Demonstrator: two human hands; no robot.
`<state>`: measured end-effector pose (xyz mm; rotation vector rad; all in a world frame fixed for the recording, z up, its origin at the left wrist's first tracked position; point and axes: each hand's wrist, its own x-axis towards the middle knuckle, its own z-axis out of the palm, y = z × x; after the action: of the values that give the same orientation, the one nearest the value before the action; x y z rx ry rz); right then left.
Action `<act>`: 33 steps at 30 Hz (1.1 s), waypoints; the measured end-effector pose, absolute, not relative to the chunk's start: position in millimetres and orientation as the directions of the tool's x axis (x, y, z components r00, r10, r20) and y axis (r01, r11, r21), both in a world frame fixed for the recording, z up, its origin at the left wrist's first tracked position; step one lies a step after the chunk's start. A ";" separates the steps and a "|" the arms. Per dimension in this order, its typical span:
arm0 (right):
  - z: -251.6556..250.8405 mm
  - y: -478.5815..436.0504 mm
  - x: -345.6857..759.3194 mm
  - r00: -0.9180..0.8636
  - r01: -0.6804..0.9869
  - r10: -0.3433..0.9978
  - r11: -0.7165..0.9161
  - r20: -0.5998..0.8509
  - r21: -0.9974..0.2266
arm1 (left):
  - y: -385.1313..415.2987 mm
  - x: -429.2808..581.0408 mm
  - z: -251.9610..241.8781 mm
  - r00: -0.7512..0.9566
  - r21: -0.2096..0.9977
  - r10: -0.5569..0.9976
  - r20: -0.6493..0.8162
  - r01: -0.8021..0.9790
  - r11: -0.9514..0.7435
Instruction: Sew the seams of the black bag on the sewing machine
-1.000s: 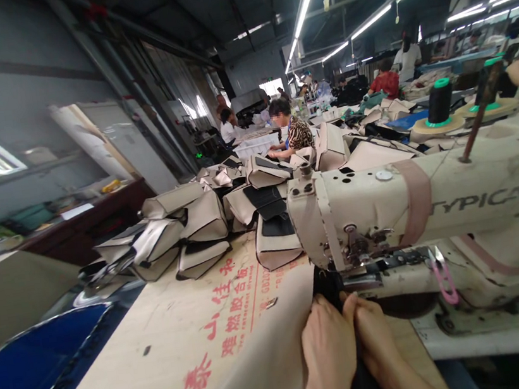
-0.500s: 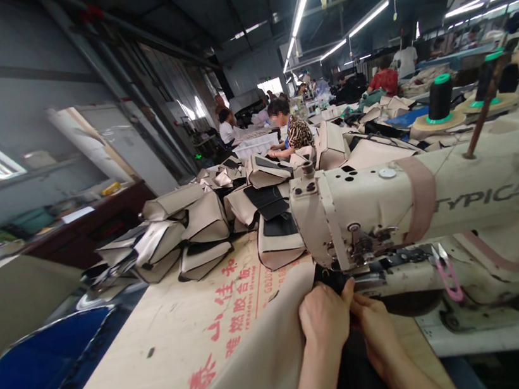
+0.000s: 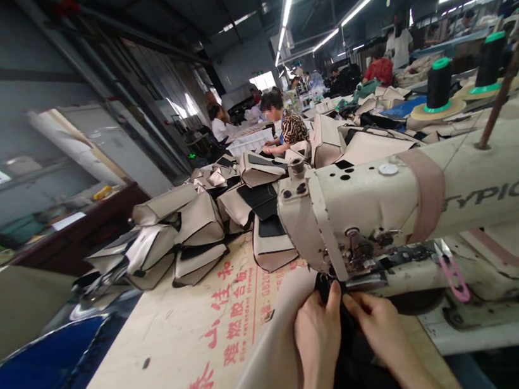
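Note:
A beige bag piece (image 3: 271, 352) with a black lining (image 3: 356, 367) hangs at the front of the sewing machine (image 3: 365, 199). My left hand (image 3: 318, 327) is closed on it, thumb up, just below the needle area. To its right, my right hand (image 3: 376, 319) pinches the black lining with thumb and fingers. Both hands are close to the machine's narrow arm, where the black edge of the piece lies. The needle and the exact stitching point are hidden behind the machine head and the fabric.
Beige and black bag pieces (image 3: 196, 219) are heaped behind the plywood table (image 3: 165, 347). Pink thread snips (image 3: 452, 274) rest against the machine. Black thread cones (image 3: 439, 86) stand at the right. A blue-lined bin (image 3: 38, 370) is at the left. A co-worker (image 3: 286, 124) sits beyond the heap.
My hands have moved slightly apart, with black lining showing between them. The beige piece has shifted and stands steeper. The camera view has turned a little.

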<state>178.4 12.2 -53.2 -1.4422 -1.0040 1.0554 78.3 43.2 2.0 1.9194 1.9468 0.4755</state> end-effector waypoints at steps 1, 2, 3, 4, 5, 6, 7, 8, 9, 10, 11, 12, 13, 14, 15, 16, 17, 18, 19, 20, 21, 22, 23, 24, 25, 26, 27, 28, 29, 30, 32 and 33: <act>-52.8 10.6 178.4 0.297 0.130 0.954 -0.085 -0.043 -0.988 | 42.6 78.8 2.4 -0.017 0.490 1.000 -0.026 0.871 0.027; -52.0 8.9 177.4 0.331 0.238 0.943 -0.050 0.032 -0.970 | 42.0 79.2 2.7 -0.026 0.495 0.999 -0.029 0.868 0.037; -50.9 7.3 175.6 0.350 0.358 0.929 -0.015 0.119 -0.934 | 41.5 79.5 3.1 -0.032 0.497 0.999 -0.031 0.866 0.044; -49.4 6.1 173.3 0.351 0.472 0.915 0.013 0.202 -0.881 | 41.2 79.8 3.4 -0.040 0.495 0.999 -0.030 0.868 0.050; -47.9 5.6 171.0 0.336 0.564 0.906 0.026 0.258 -0.825 | 41.0 80.1 3.6 -0.050 0.487 0.998 -0.026 0.872 0.056; -46.5 5.7 169.2 0.316 0.622 0.908 0.020 0.274 -0.783 | 41.1 80.5 3.7 -0.057 0.475 0.998 -0.020 0.878 0.059; -45.6 6.7 168.1 0.300 0.645 0.919 0.003 0.257 -0.764 | 41.3 80.8 3.7 -0.061 0.464 0.998 -0.014 0.884 0.061; -45.4 8.2 167.9 0.294 0.625 0.932 -0.020 0.211 -0.780 | 41.7 81.0 3.6 -0.064 0.457 0.998 -0.009 0.887 0.061; -46.3 10.3 168.3 0.295 0.572 0.943 -0.047 0.152 -0.819 | 42.3 81.3 3.4 -0.065 0.456 0.998 -0.006 0.888 0.061; -48.2 12.6 169.1 0.297 0.500 0.950 -0.072 0.092 -0.863 | 42.9 81.5 3.3 -0.069 0.460 0.998 -0.009 0.886 0.066; -51.1 14.9 169.9 0.295 0.420 0.954 -0.090 0.042 -0.903 | 43.6 81.6 3.2 -0.075 0.468 0.997 -0.015 0.881 0.073; -54.6 17.1 170.4 0.294 0.342 0.956 -0.099 0.007 -0.934 | 44.5 81.7 3.1 -0.080 0.476 0.997 -0.023 0.876 0.081; -58.4 19.0 170.3 0.295 0.279 0.955 -0.103 -0.017 -0.955 | 45.5 81.6 3.1 -0.085 0.480 0.996 -0.033 0.873 0.091; -62.0 20.6 169.6 0.296 0.232 0.955 -0.103 -0.031 -0.967 | 46.6 81.5 3.0 -0.091 0.477 0.995 -0.042 0.873 0.100; -65.0 21.8 168.4 0.297 0.189 0.954 -0.101 -0.041 -0.977 | 47.7 81.2 2.8 -0.094 0.469 0.995 -0.046 0.877 0.104; -67.2 22.8 167.0 0.300 0.138 0.952 -0.100 -0.054 -0.985 | 48.9 80.9 2.5 -0.092 0.459 0.995 -0.043 0.883 0.102; -68.4 23.5 165.4 0.303 0.089 0.951 -0.099 -0.068 -0.991 | 50.0 80.4 2.0 -0.089 0.448 0.995 -0.035 0.889 0.095; -68.7 24.0 164.1 0.306 0.046 0.949 -0.097 -0.078 -0.994 | 50.9 79.9 1.5 -0.084 0.439 0.996 -0.029 0.894 0.088; -68.2 24.5 163.1 0.307 0.010 0.948 -0.094 -0.086 -0.996 | 51.7 79.4 1.1 -0.078 0.432 0.997 -0.022 0.898 0.079; -67.3 24.9 162.6 0.308 -0.019 0.947 -0.090 -0.091 -0.996 | 52.3 78.9 0.7 -0.072 0.428 0.997 -0.021 0.901 0.074; -66.2 25.2 162.4 0.308 -0.044 0.947 -0.086 -0.095 -0.995 | 52.7 78.4 0.6 -0.069 0.426 0.997 -0.024 0.902 0.072; -65.1 25.4 162.5 0.308 -0.063 0.946 -0.082 -0.098 -0.995 | 53.1 77.9 0.8 -0.067 0.426 0.997 -0.029 0.902 0.073; -64.4 25.5 162.9 0.306 -0.078 0.947 -0.079 -0.100 -0.994 | 53.5 77.2 1.2 -0.064 0.426 0.997 -0.038 0.902 0.074; -64.0 25.4 163.4 0.305 -0.088 0.947 -0.079 -0.102 -0.993 | 54.0 76.3 1.8 -0.056 0.427 0.997 -0.047 0.902 0.071; -64.0 25.2 164.0 0.303 -0.095 0.947 -0.080 -0.105 -0.992 | 54.7 75.3 2.5 -0.043 0.428 0.998 -0.055 0.902 0.062; -64.4 24.8 164.6 0.303 -0.098 0.947 -0.083 -0.109 -0.992 | 55.4 74.0 3.1 -0.025 0.429 0.998 -0.065 0.902 0.051; -65.0 24.4 165.2 0.303 -0.099 0.946 -0.087 -0.113 -0.991 | 56.1 72.5 3.6 -0.003 0.432 0.997 -0.077 0.901 0.036; -65.8 23.9 165.8 0.304 -0.099 0.945 -0.093 -0.119 -0.991 | 56.7 71.1 3.8 0.020 0.436 0.996 -0.091 0.899 0.022; -66.5 23.5 166.4 0.304 -0.098 0.944 -0.100 -0.125 -0.990 | 57.1 69.7 3.7 0.039 0.443 0.994 -0.103 0.896 0.010; -67.2 23.3 166.9 0.305 -0.095 0.943 -0.106 -0.131 -0.990 | 57.2 68.6 3.3 0.054 0.453 0.992 -0.111 0.892 0.003; -68.1 23.2 167.6 0.309 -0.090 0.941 -0.117 -0.139 -0.989 | 56.9 67.6 2.0 0.060 0.475 0.991 -0.116 0.880 0.002; -68.3 23.4 167.8 0.312 -0.086 0.939 -0.120 -0.142 -0.989 | 56.5 67.6 1.4 0.053 0.484 0.992 -0.111 0.875 0.008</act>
<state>167.8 23.4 -68.3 -1.3916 -0.8544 1.0894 67.6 56.5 1.4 1.9133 1.8677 0.3704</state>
